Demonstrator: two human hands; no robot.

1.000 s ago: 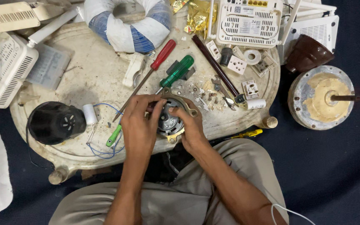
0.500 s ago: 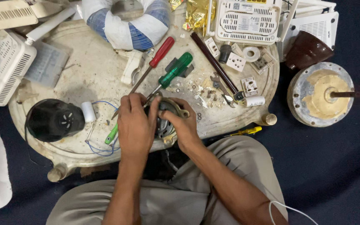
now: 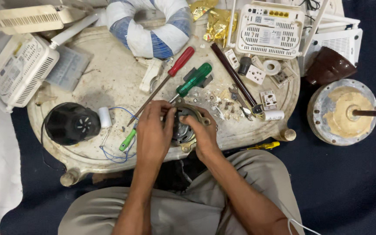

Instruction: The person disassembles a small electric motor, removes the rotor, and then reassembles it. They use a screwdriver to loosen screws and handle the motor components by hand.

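Hands meet over a small electric motor (image 3: 183, 126) in the single head view, and everything else is best placed from that motor. It sits at the near edge of the round, worn low table (image 3: 109, 87), just above the person's lap, a spot that looks chosen so both forearms can come straight up from the crossed legs and work close to the body. The left hand (image 3: 152, 130) lies over the motor's left side, knuckles up, fingers curled down and closed around its housing. The right hand (image 3: 203, 135) cups the right side from below, thumb and fingers pressed to the metal mounting bracket (image 3: 196, 114) that rims the motor; both hands grip it, so it seems braced between them rather than resting free. Just beyond the motor lie a green-handled screwdriver (image 3: 193, 80) and a red-handled screwdriver (image 3: 180, 62), shafts slanting towards it, within easy reach. Left of the motor sits a black round fan cover (image 3: 71, 124) with a white capacitor (image 3: 105, 117) and blue wire (image 3: 118, 154). Far right of the motor, off the table, stands a round metal rotor housing (image 3: 342, 111) on the dark floor.
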